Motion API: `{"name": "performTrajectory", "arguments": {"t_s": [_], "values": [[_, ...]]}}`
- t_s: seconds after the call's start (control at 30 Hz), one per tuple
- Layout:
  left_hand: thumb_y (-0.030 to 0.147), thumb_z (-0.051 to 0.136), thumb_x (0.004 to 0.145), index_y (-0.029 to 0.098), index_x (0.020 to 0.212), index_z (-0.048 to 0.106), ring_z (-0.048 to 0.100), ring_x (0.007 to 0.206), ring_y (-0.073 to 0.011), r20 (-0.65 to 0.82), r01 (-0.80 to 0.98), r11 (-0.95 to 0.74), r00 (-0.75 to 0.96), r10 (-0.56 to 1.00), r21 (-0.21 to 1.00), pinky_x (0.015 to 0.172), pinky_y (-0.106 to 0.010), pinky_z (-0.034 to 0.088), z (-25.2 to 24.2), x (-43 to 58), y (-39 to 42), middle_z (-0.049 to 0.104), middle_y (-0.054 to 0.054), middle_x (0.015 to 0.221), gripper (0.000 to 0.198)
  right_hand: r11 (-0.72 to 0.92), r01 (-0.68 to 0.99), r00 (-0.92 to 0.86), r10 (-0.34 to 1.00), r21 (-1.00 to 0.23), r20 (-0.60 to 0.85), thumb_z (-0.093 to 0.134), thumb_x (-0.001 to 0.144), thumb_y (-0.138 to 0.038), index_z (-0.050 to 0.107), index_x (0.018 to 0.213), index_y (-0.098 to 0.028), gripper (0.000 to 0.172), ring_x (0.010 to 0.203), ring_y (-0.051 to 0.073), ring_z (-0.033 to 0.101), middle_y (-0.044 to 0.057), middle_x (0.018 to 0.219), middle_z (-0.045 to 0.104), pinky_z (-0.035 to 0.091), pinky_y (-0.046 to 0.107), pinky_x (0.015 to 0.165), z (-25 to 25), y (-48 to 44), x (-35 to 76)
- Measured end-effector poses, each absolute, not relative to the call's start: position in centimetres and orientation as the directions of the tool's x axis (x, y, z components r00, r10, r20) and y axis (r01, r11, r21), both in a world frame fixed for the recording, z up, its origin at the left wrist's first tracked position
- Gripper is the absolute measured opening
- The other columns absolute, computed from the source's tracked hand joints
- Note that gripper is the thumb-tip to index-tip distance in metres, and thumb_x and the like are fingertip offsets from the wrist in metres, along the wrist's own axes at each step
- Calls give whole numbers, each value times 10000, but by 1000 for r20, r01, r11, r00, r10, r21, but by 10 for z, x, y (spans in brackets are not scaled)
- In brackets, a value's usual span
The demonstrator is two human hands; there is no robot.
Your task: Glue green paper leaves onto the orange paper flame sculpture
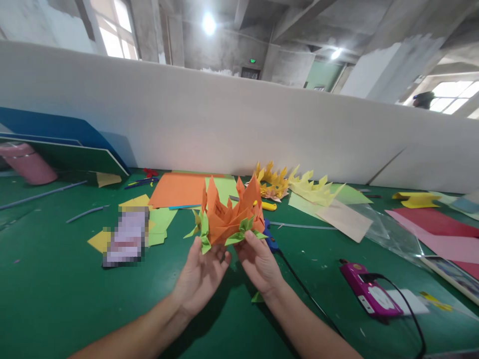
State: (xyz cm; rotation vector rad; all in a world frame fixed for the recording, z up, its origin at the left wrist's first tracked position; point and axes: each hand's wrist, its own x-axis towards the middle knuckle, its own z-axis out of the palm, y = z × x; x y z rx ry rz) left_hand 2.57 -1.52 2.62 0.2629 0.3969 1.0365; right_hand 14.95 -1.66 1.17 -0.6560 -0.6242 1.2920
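Observation:
An orange folded-paper crown (pixel 226 219) with pointed tips is held up in front of me, above the green table. Folded green paper leaves (pixel 245 230) sit along its lower edge. My left hand (pixel 204 269) grips the crown from below on its left side, thumb against a green leaf. On the right side, my right hand (pixel 260 259) pinches the lower edge, thumb on another leaf. Just behind my right hand lies a blue glue gun (pixel 271 235), partly hidden, its black cord running toward me. The fingers under the crown are partly covered.
Yellow paper crowns (pixel 314 187), orange sheets (pixel 179 189) and a yellow cutter (pixel 269 205) lie along the white partition (pixel 224 119). A blurred-out phone-like object (pixel 127 237) is at left, beside paper squares. A magenta device (pixel 370 289) with a cable and red paper (pixel 434 222) are at right.

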Motion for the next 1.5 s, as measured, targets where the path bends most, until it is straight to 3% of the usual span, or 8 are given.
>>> {"name": "performTrajectory", "arguments": {"t_s": [0.1, 0.23, 0.63, 1.17, 1.5], "values": [[305, 718, 692, 181, 771, 655, 601, 687, -117, -248, -793, 508, 446, 860, 337, 719, -256, 495, 28, 23, -12, 681, 6, 727, 160, 150, -661, 162, 985, -735, 55, 783, 599, -350, 667, 794, -237, 254, 827, 193, 656, -7, 814, 717, 522, 362, 789, 14, -18, 148], [207, 673, 725, 207, 890, 658, 615, 709, -125, -263, -807, 464, 389, 883, 364, 741, -267, 502, 30, 24, -9, 675, 18, 714, 166, 167, -685, 190, 981, -710, 47, 805, 567, -295, 675, 808, -250, 277, 854, 178, 653, -27, 810, 716, 509, 347, 834, 17, -19, 146], [151, 577, 816, 194, 957, 652, 639, 656, -119, -317, -776, 433, 313, 895, 459, 622, -240, 527, 26, 24, -2, 716, -10, 815, 166, 184, -635, 203, 977, -751, 67, 810, 549, -313, 686, 785, -261, 272, 887, 205, 652, -15, 853, 721, 477, 411, 913, 18, -20, 146], [128, 523, 849, 159, 1010, 637, 668, 708, -124, -330, -747, 441, 307, 893, 498, 660, -225, 541, 26, 26, 1, 724, -42, 847, 200, 205, -636, 193, 976, -744, 103, 807, 556, -272, 694, 788, -278, 258, 897, 197, 656, -33, 782, 717, 446, 415, 963, 22, -21, 144], [87, 487, 864, 147, 995, 649, 677, 719, -130, -323, -764, 408, 273, 906, 500, 680, -230, 551, 27, 26, 1, 725, -48, 842, 217, 196, -655, 189, 978, -729, 92, 804, 564, -262, 705, 817, -274, 271, 908, 185, 656, -30, 849, 729, 447, 389, 961, 20, -21, 144]]}}
